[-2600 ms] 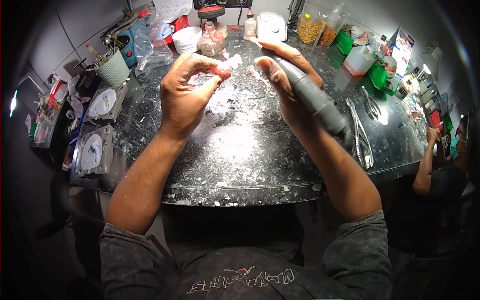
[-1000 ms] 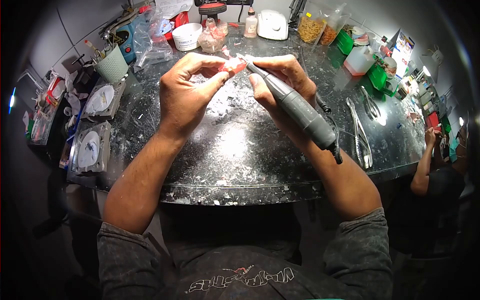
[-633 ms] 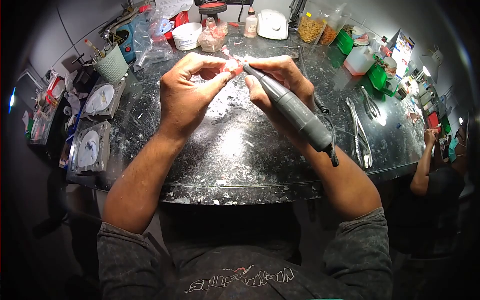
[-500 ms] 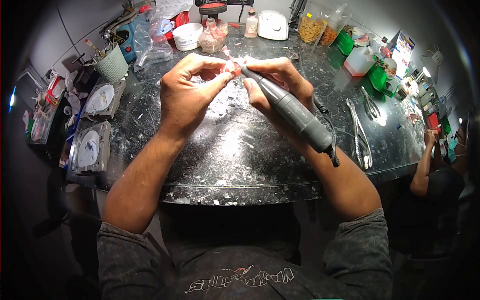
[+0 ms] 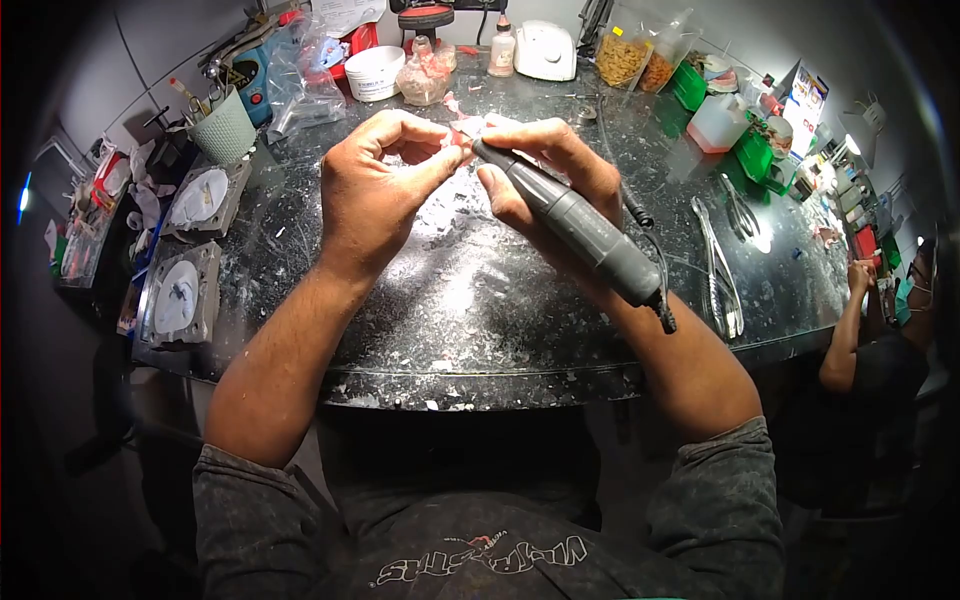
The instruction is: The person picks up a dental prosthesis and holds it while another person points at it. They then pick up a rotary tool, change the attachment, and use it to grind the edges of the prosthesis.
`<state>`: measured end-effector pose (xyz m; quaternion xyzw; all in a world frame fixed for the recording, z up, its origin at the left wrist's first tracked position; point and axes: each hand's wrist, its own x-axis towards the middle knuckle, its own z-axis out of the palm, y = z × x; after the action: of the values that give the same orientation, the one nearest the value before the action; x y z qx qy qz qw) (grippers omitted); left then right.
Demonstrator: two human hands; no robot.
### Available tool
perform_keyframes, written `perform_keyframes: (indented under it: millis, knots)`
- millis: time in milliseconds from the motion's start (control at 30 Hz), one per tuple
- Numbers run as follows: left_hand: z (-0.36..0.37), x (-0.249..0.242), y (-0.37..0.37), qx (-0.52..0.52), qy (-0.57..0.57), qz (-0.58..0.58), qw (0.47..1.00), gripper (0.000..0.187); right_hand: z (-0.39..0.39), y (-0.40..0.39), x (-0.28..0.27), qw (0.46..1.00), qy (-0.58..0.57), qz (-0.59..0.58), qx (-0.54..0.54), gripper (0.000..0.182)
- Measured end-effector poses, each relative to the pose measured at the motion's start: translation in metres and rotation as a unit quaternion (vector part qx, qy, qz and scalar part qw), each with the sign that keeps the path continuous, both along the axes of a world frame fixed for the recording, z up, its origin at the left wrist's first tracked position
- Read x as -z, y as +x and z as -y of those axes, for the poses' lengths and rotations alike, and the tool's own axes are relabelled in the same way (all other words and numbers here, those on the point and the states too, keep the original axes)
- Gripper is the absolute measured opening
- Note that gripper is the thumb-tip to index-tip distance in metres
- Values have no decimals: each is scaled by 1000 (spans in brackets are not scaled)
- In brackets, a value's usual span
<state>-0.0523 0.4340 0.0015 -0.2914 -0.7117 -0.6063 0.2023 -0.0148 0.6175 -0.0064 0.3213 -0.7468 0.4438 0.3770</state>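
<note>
My left hand (image 5: 378, 185) pinches a small pink denture (image 5: 466, 126) between thumb and fingertips, over the far middle of the workbench. Its ragged pink edge stands up past the fingers, and the rest is partly hidden by them. In my right hand (image 5: 572, 165) lies a dark grey rotary handpiece (image 5: 590, 232), gripped like a pen. The handpiece's nose is right at the denture, close to my left fingertips; its bur is hidden. A black cord (image 5: 667, 318) hangs from its rear end.
White dust covers the black workbench (image 5: 450, 340). Two plaster-filled flasks (image 5: 178, 300) stand at left, near a tool cup (image 5: 222, 130). Metal pliers (image 5: 718, 270) lie at right. A white tub (image 5: 374, 75) and a dropper bottle (image 5: 502, 50) stand behind. Another person's arm (image 5: 848, 335) shows far right.
My right hand and the handpiece have shifted slightly left, nose closer to my left fingertips. The denture has turned a little in my left hand, which otherwise stays in place.
</note>
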Motion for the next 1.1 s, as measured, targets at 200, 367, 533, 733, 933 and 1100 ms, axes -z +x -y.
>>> perform_keyframes:
  millis: [200,367,533,733,933,1100]
  knots:
    - [0,-3,3,7,-23,12,1000,12,-3,-5,7,997,-53,47,-16,38]
    - [-2,2,-2,1,-4,-10,1000,10,-4,-8,6,998,-47,14,-30,36]
    - [-3,4,-3,15,31,-8,999,9,-4,-4,5,997,-63,50,-20,34]
    - [-2,7,-7,26,18,-17,999,7,-7,-9,7,999,-41,6,4,43]
    - [-2,8,-6,87,70,45,993,8,-7,-7,5,998,-50,35,-11,42]
    - [-3,6,-3,99,74,43,991,9,-6,-4,-2,1000,-7,-13,-4,25]
